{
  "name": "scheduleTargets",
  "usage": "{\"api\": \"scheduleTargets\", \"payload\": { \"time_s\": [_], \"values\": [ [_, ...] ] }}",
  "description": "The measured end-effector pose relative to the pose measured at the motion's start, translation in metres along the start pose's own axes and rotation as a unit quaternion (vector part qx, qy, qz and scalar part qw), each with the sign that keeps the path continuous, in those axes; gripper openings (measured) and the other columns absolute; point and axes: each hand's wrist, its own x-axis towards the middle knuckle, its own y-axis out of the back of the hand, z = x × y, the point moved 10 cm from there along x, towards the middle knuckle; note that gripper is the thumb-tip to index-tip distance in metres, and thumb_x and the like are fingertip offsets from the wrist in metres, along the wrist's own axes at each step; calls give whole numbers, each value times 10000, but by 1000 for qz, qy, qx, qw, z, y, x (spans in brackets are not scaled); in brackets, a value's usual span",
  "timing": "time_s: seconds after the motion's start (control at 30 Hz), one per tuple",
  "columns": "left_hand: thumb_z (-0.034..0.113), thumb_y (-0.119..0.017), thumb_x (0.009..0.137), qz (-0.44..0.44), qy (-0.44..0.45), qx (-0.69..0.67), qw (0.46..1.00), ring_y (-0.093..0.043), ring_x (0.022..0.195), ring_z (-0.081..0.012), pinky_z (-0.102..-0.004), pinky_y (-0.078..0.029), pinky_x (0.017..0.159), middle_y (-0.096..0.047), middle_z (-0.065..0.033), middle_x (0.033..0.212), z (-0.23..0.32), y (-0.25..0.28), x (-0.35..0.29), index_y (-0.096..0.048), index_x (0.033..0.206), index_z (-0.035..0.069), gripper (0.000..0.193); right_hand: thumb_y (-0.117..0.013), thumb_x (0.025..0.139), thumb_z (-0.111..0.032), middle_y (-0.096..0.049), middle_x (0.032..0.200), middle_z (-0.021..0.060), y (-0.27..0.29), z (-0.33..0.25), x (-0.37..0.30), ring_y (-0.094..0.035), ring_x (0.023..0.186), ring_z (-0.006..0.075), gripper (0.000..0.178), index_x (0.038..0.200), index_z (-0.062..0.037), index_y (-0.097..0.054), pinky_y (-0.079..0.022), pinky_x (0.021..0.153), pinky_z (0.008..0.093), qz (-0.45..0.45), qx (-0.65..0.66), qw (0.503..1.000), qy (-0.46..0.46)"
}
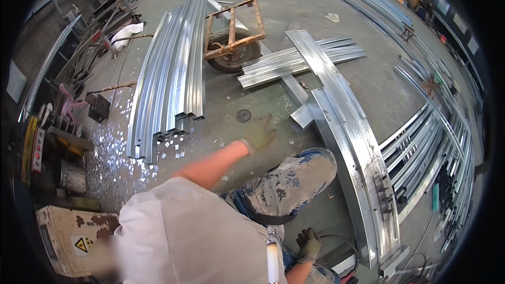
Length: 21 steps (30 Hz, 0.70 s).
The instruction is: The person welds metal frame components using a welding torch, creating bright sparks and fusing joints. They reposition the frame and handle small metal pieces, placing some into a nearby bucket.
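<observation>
My left hand (pixel 261 133), in a greenish work glove, reaches over the floor with its fingers stretched and apart, holding nothing. Just ahead of it lies a dark round disc (pixel 243 115), not touched as far as I can see. My right hand (pixel 309 245), in a dark-fingered glove, hangs low beside my bent leg (pixel 289 184). Its fingers are loosely apart and nothing shows in them. Close by it are a thin black cable (pixel 344 237) and a partly hidden red-handled tool (pixel 349 277). Long galvanized steel channels (pixel 350 137) run along my right side.
A bundle of steel profiles (pixel 171 68) lies at left, with shiny metal scraps (pixel 118 152) around it. Beyond stands a rusty-framed wheeled cart (pixel 234 47). More profiles (pixel 426 147) are piled far right. A worn beige electrical box (pixel 66 242) sits at lower left.
</observation>
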Motion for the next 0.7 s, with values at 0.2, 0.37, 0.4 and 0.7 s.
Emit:
{"api": "scheduleTargets", "payload": {
  "time_s": [0.2,0.37,0.4,0.7],
  "values": [
    [496,-697,910,99,72,295,948,-412,1486,-440,-588,-356,1185,-506,-211,1541,-91,119,19,-462,1542,74,796,-761,953,-241,-747,1031,163,-11,-14,-2,-707,744,267,435,1306,-27,-626,-566,593,384,3,-13,1000,6],
    [550,-795,815,115,305,235,916,-429,1462,-500,-602,-414,1146,-431,-241,1602,-216,178,-8,-408,1579,111,962,-732,960,-210,-756,991,154,-19,-16,-8,-703,707,251,323,1212,-15,-678,-554,559,345,3,-16,1000,12],
    [556,-796,813,102,314,175,928,-450,1442,-515,-603,-455,1114,-394,-260,1628,-212,175,-7,-387,1594,155,969,-732,960,-207,-756,984,155,-15,-13,-7,-703,703,251,321,1210,-14,-678,-553,556,345,6,-14,1000,12],
    [509,-834,758,115,299,270,908,-569,1347,-455,-496,-532,1061,-456,-245,1593,-249,157,34,-493,1535,199,904,-726,945,-176,-753,1040,159,-32,-22,-7,-724,753,247,371,1262,5,-662,-576,596,370,-14,-4,1000,15]
  ]
}}
